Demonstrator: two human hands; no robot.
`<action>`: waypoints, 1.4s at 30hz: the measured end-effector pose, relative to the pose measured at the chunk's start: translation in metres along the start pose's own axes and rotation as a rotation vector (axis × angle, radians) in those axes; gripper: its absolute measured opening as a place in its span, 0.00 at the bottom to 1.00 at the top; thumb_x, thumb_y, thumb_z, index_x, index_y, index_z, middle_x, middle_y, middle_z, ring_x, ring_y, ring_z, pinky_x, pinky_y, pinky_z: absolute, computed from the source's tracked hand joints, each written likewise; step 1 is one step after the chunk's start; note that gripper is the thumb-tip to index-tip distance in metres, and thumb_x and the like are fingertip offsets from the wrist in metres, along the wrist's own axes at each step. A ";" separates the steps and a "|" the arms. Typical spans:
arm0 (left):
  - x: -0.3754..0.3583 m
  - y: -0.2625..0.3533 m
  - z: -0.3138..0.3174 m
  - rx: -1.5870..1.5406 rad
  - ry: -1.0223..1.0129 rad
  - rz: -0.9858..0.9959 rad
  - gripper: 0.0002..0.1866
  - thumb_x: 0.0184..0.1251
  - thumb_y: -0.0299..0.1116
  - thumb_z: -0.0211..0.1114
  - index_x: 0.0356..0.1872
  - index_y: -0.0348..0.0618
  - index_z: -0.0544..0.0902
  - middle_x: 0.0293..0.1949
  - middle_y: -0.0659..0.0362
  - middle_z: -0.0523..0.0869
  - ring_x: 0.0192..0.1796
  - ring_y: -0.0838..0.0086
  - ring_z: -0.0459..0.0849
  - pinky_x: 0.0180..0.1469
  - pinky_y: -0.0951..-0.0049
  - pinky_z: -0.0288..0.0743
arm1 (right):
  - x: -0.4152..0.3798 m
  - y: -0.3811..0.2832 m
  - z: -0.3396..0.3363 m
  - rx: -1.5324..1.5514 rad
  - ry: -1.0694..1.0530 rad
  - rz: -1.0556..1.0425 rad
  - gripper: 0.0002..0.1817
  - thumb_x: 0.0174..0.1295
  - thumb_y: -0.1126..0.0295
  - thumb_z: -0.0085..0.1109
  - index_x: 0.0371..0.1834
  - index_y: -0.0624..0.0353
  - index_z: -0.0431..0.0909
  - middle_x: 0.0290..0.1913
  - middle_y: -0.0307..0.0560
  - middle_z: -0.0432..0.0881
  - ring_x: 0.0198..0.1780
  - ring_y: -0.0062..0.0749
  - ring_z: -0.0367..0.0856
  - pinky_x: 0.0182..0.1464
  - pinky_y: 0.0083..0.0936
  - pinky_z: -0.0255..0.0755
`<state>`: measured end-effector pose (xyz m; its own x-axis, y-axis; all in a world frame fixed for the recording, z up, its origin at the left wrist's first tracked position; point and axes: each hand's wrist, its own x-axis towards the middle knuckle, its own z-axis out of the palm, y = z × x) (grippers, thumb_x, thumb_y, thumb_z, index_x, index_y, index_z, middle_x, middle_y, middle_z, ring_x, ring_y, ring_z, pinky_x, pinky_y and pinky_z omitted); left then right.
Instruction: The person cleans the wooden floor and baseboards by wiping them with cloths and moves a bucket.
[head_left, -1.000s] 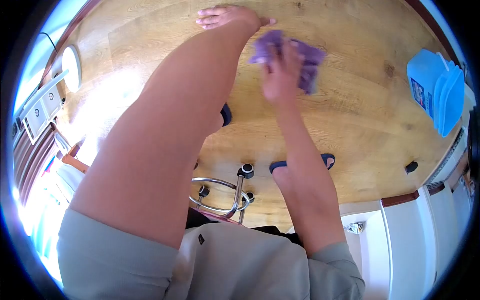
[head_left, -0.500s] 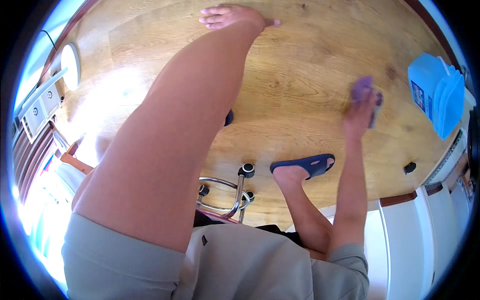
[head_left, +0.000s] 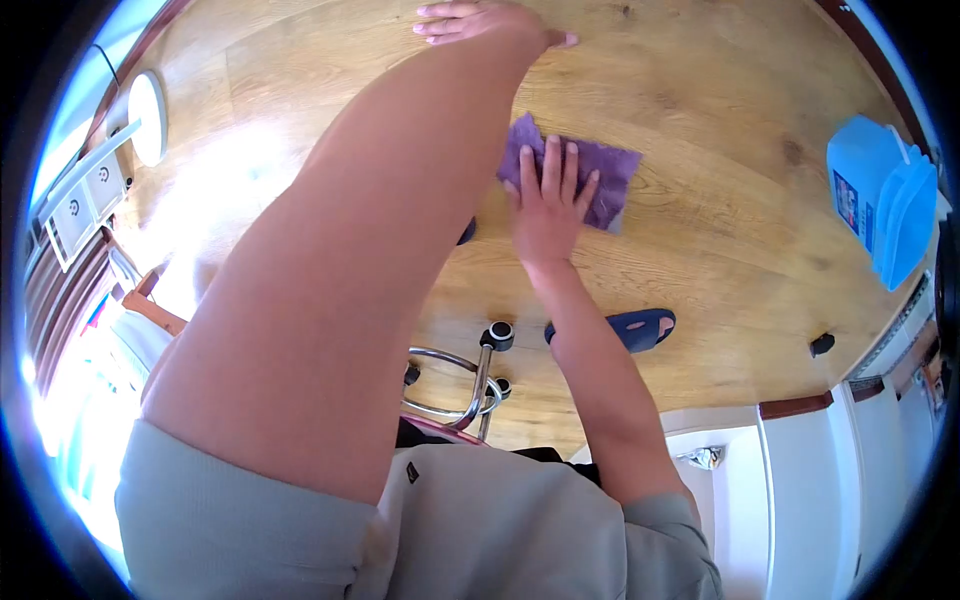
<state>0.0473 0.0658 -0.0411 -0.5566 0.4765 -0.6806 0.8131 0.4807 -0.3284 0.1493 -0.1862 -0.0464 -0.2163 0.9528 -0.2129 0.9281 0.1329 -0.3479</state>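
Note:
My right hand [head_left: 548, 212] lies flat on a purple cloth [head_left: 612, 170], its fingers spread and pressing it against the wooden floor. The cloth is spread out, with its edges showing on both sides of the fingers. Farther ahead, my left hand [head_left: 480, 20] rests on the floor with its fingers stretched out and nothing in them. The top of that hand is cut off by the view's edge. My left arm stretches across the view's middle.
A blue plastic container [head_left: 880, 200] stands at the far right, near a small black object [head_left: 821, 344]. A navy slipper [head_left: 640, 328] and the chrome chair base [head_left: 470, 390] are close to my body. A white round-based stand [head_left: 148, 118] is at the left.
My right hand has slid left across the floor with the purple cloth, from near the blue container towards my left arm. My left hand stays planted; the view has shifted slightly.

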 end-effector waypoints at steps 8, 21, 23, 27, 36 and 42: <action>0.013 0.003 0.012 -0.006 0.033 0.000 0.75 0.38 0.86 0.67 0.79 0.35 0.59 0.75 0.14 0.39 0.76 0.14 0.43 0.73 0.25 0.51 | -0.030 -0.021 -0.004 0.026 -0.068 0.109 0.31 0.68 0.53 0.61 0.73 0.52 0.73 0.82 0.52 0.57 0.83 0.52 0.53 0.77 0.70 0.43; -0.021 0.002 -0.020 -0.360 -0.117 -0.258 0.84 0.40 0.71 0.81 0.80 0.30 0.29 0.83 0.36 0.33 0.85 0.47 0.37 0.84 0.49 0.40 | -0.002 -0.032 -0.011 0.038 -0.059 0.177 0.32 0.68 0.54 0.61 0.74 0.52 0.71 0.82 0.54 0.56 0.83 0.53 0.52 0.76 0.73 0.42; -0.021 -0.002 -0.015 -0.360 -0.114 -0.229 0.84 0.41 0.71 0.81 0.79 0.29 0.30 0.83 0.36 0.34 0.85 0.47 0.38 0.84 0.49 0.41 | 0.007 -0.032 -0.013 0.052 -0.051 0.175 0.32 0.67 0.54 0.62 0.73 0.53 0.72 0.83 0.54 0.56 0.83 0.53 0.52 0.76 0.75 0.42; -0.019 0.000 -0.021 -0.326 -0.112 -0.160 0.83 0.40 0.71 0.81 0.80 0.29 0.31 0.83 0.37 0.35 0.85 0.45 0.38 0.84 0.48 0.41 | -0.024 -0.039 -0.009 0.037 -0.107 0.177 0.31 0.68 0.56 0.61 0.73 0.54 0.72 0.82 0.53 0.57 0.83 0.53 0.52 0.76 0.74 0.42; -0.018 0.000 -0.016 -0.302 -0.092 -0.170 0.84 0.39 0.73 0.81 0.80 0.29 0.33 0.82 0.33 0.36 0.84 0.42 0.38 0.83 0.46 0.40 | -0.017 -0.038 -0.012 0.027 -0.101 0.181 0.32 0.67 0.56 0.61 0.74 0.54 0.71 0.83 0.52 0.55 0.83 0.52 0.51 0.76 0.74 0.42; -0.017 0.001 -0.016 -0.320 -0.094 -0.219 0.85 0.38 0.73 0.81 0.80 0.30 0.32 0.82 0.34 0.36 0.85 0.44 0.38 0.83 0.48 0.41 | 0.011 -0.031 -0.022 0.038 -0.060 0.165 0.33 0.66 0.57 0.63 0.74 0.53 0.71 0.82 0.51 0.56 0.83 0.52 0.53 0.76 0.74 0.42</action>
<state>0.0552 0.0700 -0.0192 -0.6805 0.2747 -0.6793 0.5745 0.7755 -0.2619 0.1247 -0.1737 -0.0183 -0.0808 0.9427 -0.3237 0.9405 -0.0354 -0.3379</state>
